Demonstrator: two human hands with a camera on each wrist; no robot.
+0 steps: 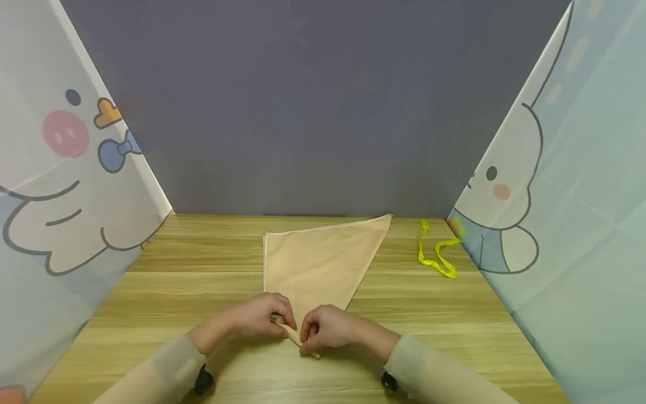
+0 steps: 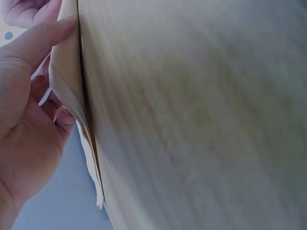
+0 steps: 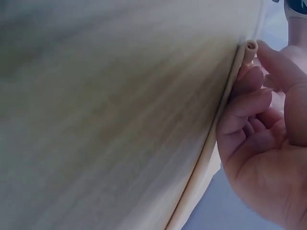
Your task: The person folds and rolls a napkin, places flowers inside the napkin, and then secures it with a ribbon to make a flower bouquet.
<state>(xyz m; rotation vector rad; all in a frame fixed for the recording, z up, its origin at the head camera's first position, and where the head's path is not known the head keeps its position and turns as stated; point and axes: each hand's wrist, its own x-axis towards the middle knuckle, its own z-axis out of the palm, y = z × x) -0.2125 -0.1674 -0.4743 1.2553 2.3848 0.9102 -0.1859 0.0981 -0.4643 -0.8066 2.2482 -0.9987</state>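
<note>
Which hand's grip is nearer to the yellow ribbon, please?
Right. The right hand's grip, on the rolled edge of the beige cloth, is to the near left of the yellow ribbon; the left hand's grip, on the same edge, is farther left.

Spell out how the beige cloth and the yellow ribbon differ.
The beige cloth is a broad sheet; the yellow ribbon is a narrow strip.
The cloth is pale beige, the ribbon bright yellow.
The left hand and right hand hold the cloth's rolled near edge, while the ribbon lies untouched in loose bends.
Both are on the wood-grain table.
</note>
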